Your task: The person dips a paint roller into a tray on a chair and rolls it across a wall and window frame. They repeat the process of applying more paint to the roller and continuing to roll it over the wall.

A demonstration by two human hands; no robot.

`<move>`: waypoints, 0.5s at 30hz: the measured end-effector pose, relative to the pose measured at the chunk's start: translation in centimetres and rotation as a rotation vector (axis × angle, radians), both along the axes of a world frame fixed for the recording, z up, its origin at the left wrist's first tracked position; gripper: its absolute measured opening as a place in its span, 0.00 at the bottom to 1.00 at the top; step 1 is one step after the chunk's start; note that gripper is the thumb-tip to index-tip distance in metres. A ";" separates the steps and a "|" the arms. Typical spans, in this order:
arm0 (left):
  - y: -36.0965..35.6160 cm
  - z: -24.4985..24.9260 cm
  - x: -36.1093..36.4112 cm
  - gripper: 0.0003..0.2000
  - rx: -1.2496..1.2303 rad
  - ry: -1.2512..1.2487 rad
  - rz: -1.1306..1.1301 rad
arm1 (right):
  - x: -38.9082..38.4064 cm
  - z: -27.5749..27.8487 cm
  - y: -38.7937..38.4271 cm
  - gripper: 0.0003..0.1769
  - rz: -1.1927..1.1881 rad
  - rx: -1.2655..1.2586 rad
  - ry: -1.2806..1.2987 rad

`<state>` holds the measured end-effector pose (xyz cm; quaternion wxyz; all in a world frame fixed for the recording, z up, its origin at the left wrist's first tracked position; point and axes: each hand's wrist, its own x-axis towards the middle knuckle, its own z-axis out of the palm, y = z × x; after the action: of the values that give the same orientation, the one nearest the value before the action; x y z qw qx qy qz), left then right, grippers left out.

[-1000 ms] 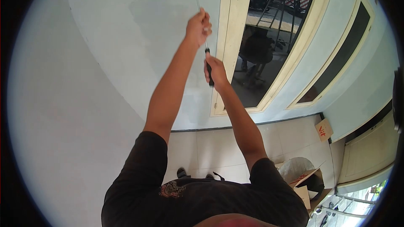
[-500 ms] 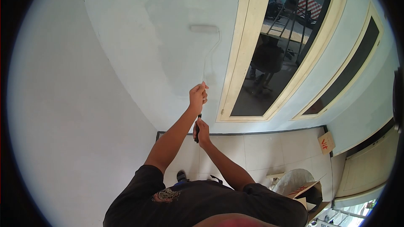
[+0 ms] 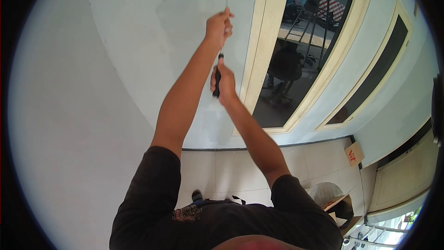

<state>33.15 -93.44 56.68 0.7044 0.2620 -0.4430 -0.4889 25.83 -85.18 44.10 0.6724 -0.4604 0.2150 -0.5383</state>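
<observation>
My left hand [image 3: 218, 28] is closed around the thin metal rod of a paint roller [image 3: 216, 83], high in front of the pale wall [image 3: 134, 32]. Below it, my right hand [image 3: 224, 82] grips the roller's black handle. The rod runs up past my left hand towards the top edge of the view, and the roller head is out of sight. A darker, damp-looking patch shows on the wall beside the rod.
A cream-framed window [image 3: 262, 60] stands right of my hands, with a narrower one [image 3: 393, 51] further right. Tiled floor [image 3: 240, 169] lies below. At the lower right are a cardboard piece [image 3: 354, 154] and an open box [image 3: 343, 208].
Both hands have moved up along the wall with the roller, and my arms are stretched further. The roller head has left the view at the top.
</observation>
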 end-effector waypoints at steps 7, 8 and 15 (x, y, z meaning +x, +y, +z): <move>8.9 -22.2 2.8 0.16 0.395 -0.085 0.073 | 3.7 -20.2 11.4 0.25 0.079 0.360 -0.006; 9.6 -23.2 3.3 0.16 0.395 -0.084 0.079 | 4.1 -21.5 12.7 0.25 0.098 0.388 -0.005; 6.3 -14.8 3.5 0.16 0.293 -0.142 0.001 | 5.4 -13.6 8.3 0.26 0.109 0.337 -0.122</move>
<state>36.69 -87.17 41.83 0.6258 0.3961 -0.4156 -0.5280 31.26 -76.91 30.47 0.7799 -0.3188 0.2357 -0.4843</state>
